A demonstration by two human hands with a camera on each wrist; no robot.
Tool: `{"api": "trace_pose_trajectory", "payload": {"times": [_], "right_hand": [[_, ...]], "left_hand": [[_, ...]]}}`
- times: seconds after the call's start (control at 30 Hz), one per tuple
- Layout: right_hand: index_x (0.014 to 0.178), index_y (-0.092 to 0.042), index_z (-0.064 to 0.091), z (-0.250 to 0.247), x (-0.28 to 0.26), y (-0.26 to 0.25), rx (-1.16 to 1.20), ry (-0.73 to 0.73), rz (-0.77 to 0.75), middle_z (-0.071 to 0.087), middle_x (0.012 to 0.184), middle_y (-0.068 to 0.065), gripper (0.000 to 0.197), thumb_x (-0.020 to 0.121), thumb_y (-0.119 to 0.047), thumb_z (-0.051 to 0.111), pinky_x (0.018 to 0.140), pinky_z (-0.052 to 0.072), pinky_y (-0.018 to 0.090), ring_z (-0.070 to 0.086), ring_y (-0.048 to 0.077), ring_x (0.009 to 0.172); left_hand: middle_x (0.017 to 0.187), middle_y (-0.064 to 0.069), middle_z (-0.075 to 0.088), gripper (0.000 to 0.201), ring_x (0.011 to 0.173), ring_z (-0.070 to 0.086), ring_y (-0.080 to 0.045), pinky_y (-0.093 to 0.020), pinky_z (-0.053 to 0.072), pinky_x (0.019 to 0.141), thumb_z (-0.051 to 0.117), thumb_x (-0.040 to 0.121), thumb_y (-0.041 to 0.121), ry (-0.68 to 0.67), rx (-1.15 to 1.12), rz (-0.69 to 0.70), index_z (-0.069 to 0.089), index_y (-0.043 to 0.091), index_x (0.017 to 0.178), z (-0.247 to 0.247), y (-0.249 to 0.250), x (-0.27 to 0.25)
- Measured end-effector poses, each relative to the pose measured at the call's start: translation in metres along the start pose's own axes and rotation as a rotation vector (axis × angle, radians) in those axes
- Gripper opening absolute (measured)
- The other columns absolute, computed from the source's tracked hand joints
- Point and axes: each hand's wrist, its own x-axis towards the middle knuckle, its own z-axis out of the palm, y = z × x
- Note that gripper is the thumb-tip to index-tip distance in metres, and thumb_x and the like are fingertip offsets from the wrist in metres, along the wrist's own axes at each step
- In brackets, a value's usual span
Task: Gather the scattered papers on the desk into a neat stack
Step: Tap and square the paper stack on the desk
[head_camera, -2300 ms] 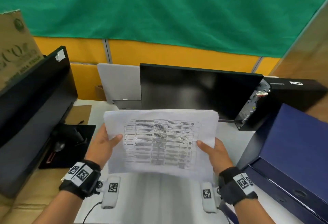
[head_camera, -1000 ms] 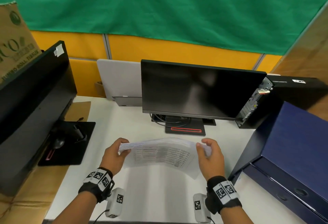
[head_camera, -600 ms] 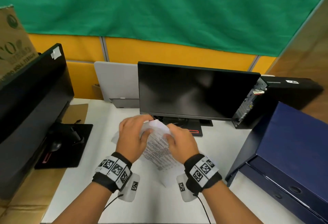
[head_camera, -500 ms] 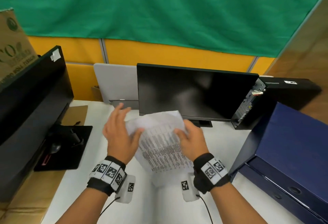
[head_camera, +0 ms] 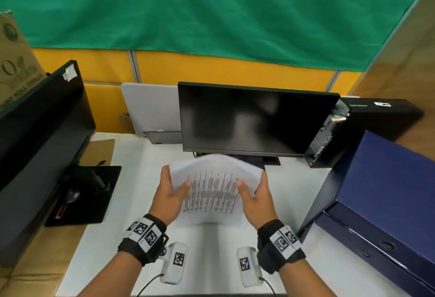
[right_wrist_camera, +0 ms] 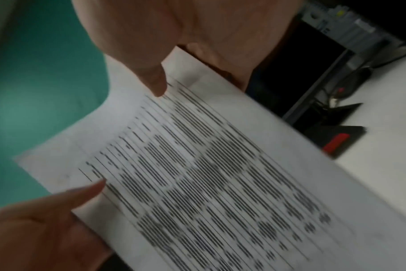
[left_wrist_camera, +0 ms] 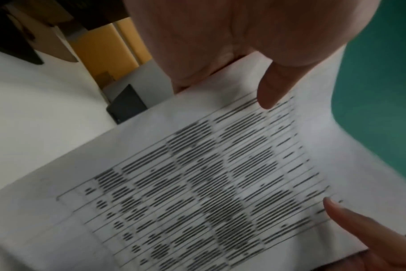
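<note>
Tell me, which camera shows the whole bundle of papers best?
The head view: it shows the papers whole, held at both sides by the left hand and right hand. Both wrist views show only blurred print close up.

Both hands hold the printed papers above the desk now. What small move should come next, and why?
Probably lower the papers and tap their bottom edge on the white desk to square them. The left hand and right hand grip opposite sides, the bundle is held upright, and its top bows unevenly.
</note>
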Motion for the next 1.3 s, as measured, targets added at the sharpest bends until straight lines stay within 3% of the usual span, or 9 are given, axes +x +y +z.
{"api": "trace_pose_trajectory", "payload": {"times": [0.3,0.5,0.6,0.77,0.9,0.97,1.13,1.2,1.3], "right_hand": [[0.120,-0.035,0.034,0.006,0.006,0.026,-0.068,0.021,0.088,0.056,0.118,0.000,0.040,0.095,-0.010,0.053,0.064,0.046,0.001,0.055,0.014,0.108],[0.130,-0.017,0.046,0.008,0.009,0.029,-0.154,0.100,0.081,0.061,0.109,-0.002,0.034,0.097,-0.021,0.051,0.068,0.046,0.007,0.062,0.019,0.104],[0.126,-0.016,0.051,-0.001,0.017,0.009,-0.097,0.144,0.038,0.063,0.109,-0.001,0.031,0.095,-0.015,0.053,0.075,0.053,0.016,0.062,0.015,0.099],[0.120,-0.018,0.056,-0.029,0.035,-0.033,0.073,0.221,-0.033,0.065,0.106,-0.010,0.028,0.093,-0.007,0.055,0.066,0.049,0.002,0.060,-0.003,0.098],[0.116,-0.026,0.055,-0.051,0.038,-0.045,0.129,0.218,-0.018,0.065,0.101,-0.020,0.028,0.094,-0.010,0.056,0.062,0.051,0.006,0.064,-0.009,0.088],[0.119,-0.023,0.053,-0.060,0.034,-0.040,0.128,0.210,0.009,0.066,0.107,-0.016,0.029,0.093,-0.013,0.058,0.073,0.054,0.013,0.065,-0.009,0.092],[0.127,-0.022,0.050,-0.073,-0.014,-0.006,0.048,0.012,0.189,0.064,0.121,-0.009,0.038,0.091,-0.010,0.059,0.100,0.048,0.039,0.061,0.008,0.111],[0.126,-0.030,0.049,-0.073,-0.045,0.003,0.044,-0.104,0.256,0.063,0.124,-0.012,0.039,0.093,-0.011,0.056,0.096,0.051,0.044,0.060,0.014,0.115],[0.128,-0.037,0.043,-0.080,-0.075,0.003,0.167,-0.184,0.347,0.063,0.123,-0.015,0.042,0.096,-0.012,0.051,0.064,0.059,0.045,0.067,0.020,0.103]], "left_hand": [[0.110,0.013,0.060,0.044,0.103,0.058,-0.011,-0.032,0.048,0.089,0.060,0.092,0.013,0.028,0.102,-0.087,0.039,0.035,0.125,0.000,-0.029,0.008],[0.114,0.010,0.062,0.037,0.106,0.060,-0.016,-0.037,0.052,0.090,0.056,0.094,0.028,-0.012,0.188,-0.109,0.042,0.038,0.127,-0.002,-0.029,0.013],[0.114,0.019,0.060,0.037,0.104,0.059,-0.002,-0.024,0.052,0.081,0.060,0.092,0.026,-0.079,0.154,-0.045,0.044,0.035,0.124,-0.006,-0.019,0.014],[0.117,0.014,0.068,0.039,0.107,0.064,-0.003,-0.033,0.052,0.094,0.067,0.087,0.028,-0.222,0.151,-0.143,0.054,0.037,0.122,-0.009,-0.032,-0.005],[0.110,0.015,0.070,0.027,0.099,0.064,0.008,-0.020,0.050,0.089,0.058,0.094,0.019,-0.180,0.126,-0.142,0.057,0.036,0.115,0.008,-0.033,-0.021],[0.107,0.016,0.069,0.027,0.094,0.064,0.010,-0.016,0.049,0.084,0.055,0.096,0.013,-0.141,0.111,-0.168,0.058,0.033,0.114,0.018,-0.024,-0.028],[0.113,0.004,0.072,0.029,0.104,0.068,-0.013,-0.035,0.052,0.093,0.056,0.094,0.009,-0.114,-0.042,-0.211,0.062,0.022,0.120,0.035,-0.011,-0.045],[0.112,0.003,0.073,0.029,0.103,0.069,-0.013,-0.034,0.053,0.091,0.055,0.095,0.007,-0.102,-0.097,-0.216,0.063,0.021,0.119,0.040,-0.004,-0.048],[0.111,0.004,0.073,0.029,0.104,0.069,-0.014,-0.037,0.051,0.093,0.056,0.094,0.006,-0.167,-0.093,-0.243,0.066,0.023,0.115,0.045,0.000,-0.051]]}}
